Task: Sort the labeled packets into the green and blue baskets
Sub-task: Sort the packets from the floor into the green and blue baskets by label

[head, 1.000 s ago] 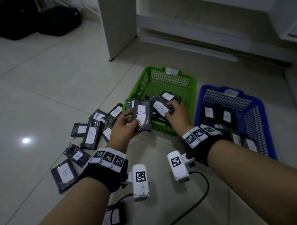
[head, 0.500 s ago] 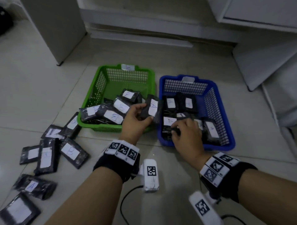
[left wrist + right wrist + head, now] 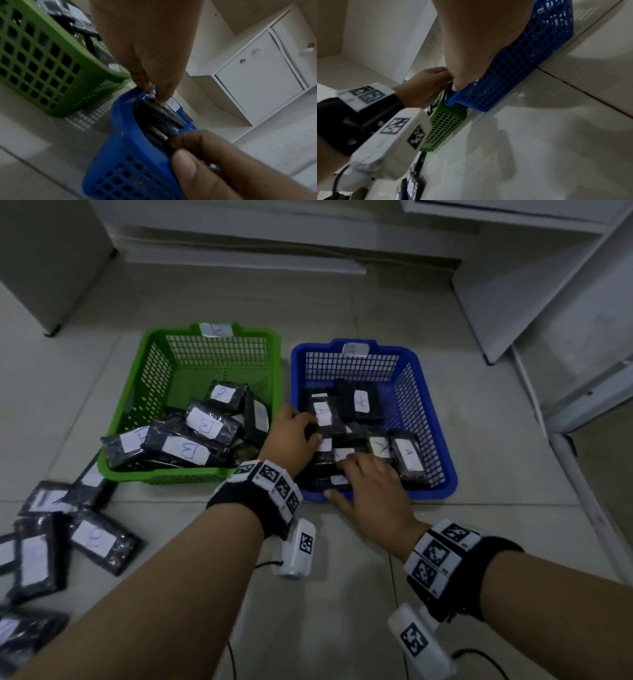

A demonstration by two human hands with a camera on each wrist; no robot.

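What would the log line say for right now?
left hand: holds A packet over blue basket | right hand: on blue basket's packets | green basket: B packets

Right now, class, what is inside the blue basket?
The blue basket holds black packets whose readable labels say A. The left hand and right hand reach in, covering the packets beneath them.

You've got two baskets side by side: B packets (image 3: 202, 424) in the left basket (image 3: 156, 337), A packets (image 3: 407, 455) in the right basket (image 3: 442, 470), loose packets (image 3: 99, 539) on the floor (image 3: 342, 594) further left.
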